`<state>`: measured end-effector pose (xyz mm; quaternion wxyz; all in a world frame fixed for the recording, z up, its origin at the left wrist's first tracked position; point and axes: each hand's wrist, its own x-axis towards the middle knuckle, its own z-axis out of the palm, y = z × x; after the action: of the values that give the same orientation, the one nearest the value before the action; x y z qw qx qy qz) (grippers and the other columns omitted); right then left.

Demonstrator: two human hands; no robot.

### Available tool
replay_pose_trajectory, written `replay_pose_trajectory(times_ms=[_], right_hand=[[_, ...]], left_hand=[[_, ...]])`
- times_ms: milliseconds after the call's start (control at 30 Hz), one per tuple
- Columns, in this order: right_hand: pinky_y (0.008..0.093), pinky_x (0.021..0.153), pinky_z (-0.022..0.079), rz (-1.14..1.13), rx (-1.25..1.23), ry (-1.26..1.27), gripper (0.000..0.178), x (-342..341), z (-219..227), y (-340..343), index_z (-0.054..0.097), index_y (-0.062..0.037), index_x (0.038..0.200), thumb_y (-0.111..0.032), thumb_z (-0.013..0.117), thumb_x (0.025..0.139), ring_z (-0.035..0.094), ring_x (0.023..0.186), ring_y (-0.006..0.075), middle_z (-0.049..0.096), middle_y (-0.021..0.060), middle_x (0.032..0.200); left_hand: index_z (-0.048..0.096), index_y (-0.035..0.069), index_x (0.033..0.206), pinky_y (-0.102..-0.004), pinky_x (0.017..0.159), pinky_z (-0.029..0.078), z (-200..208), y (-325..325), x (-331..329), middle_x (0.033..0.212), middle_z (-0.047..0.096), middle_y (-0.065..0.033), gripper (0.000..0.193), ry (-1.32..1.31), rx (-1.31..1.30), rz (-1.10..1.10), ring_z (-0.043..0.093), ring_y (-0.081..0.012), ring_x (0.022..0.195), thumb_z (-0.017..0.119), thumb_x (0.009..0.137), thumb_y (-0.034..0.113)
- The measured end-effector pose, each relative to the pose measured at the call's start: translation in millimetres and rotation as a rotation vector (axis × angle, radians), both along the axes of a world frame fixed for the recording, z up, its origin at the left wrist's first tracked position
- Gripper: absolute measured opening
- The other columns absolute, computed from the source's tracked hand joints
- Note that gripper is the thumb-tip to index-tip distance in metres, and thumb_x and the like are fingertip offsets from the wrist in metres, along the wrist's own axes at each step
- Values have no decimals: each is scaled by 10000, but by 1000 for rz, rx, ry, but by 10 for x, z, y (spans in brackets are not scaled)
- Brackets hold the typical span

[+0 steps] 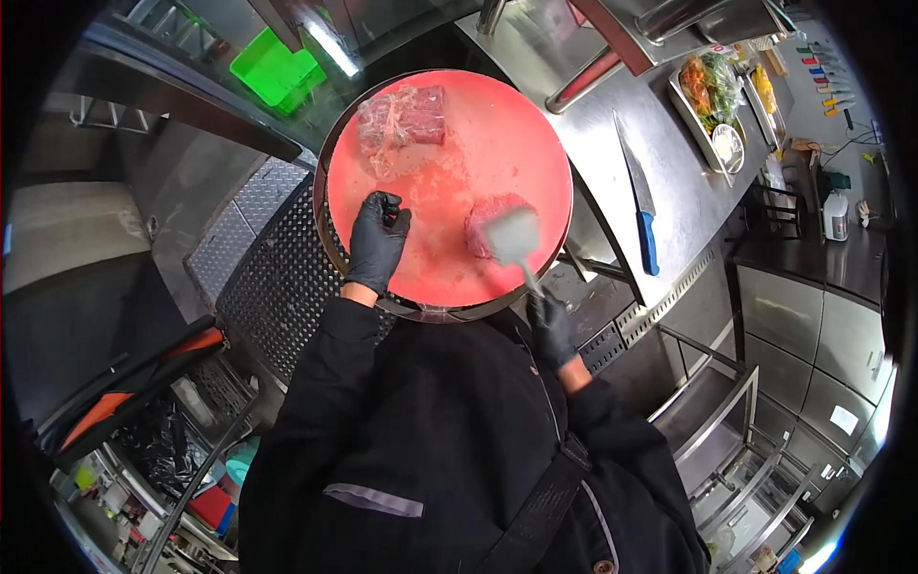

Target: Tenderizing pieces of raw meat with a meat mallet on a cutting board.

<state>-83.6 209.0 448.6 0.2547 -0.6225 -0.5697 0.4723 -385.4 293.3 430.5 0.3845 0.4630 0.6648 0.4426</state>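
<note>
A round red cutting board [516, 124] is in front of me. My right hand [552, 330], in a black glove, grips the handle of a grey meat pounder [512, 234]. Its flat head is blurred and lies over a piece of raw red meat [475, 230] at the board's right front, hiding part of it. My left hand [378, 244], gloved in black too, rests over the board's left edge with its fingers curled in, and nothing shows in them. A larger piece of meat wrapped in clear film [402, 120] lies at the far left of the board.
To the right, a steel table [602, 153] bears a knife with a blue handle [647, 244] and, farther back, a tray of vegetables [712, 143]. A green crate [273, 72] stands beyond the board at left. Black perforated matting [277, 277] covers floor at left.
</note>
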Motion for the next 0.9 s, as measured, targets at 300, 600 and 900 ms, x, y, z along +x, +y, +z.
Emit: replay_pose_trajectory(times_ms=[300, 600, 900], right_hand=[[282, 508, 353, 29, 35, 2, 257, -7, 207, -53, 541, -26, 810, -246, 517, 939, 422, 577, 88, 460, -12, 618], [370, 561, 412, 42, -79, 7, 209, 246, 191, -124, 569, 27, 860, -176, 538, 896, 500, 577, 226, 545, 159, 659], [234, 490, 299, -255, -95, 347, 338, 186, 612, -59, 495, -43, 742, -281, 449, 978, 365, 565, 60, 438, -27, 645]], left_hand=[[578, 20, 982, -247, 658, 463, 13, 32, 67, 800, 600, -27, 169, 93, -63, -79, 541, -81, 701, 640, 845, 97], [610, 26, 953, -291, 704, 482, 81, 79, 269, 838, 615, -83, 238, 278, -53, -195, 587, -175, 749, 690, 793, 184], [615, 30, 975, -395, 784, 469, 193, 175, 526, 884, 596, -153, 278, 608, -43, -327, 582, -304, 888, 669, 767, 206]])
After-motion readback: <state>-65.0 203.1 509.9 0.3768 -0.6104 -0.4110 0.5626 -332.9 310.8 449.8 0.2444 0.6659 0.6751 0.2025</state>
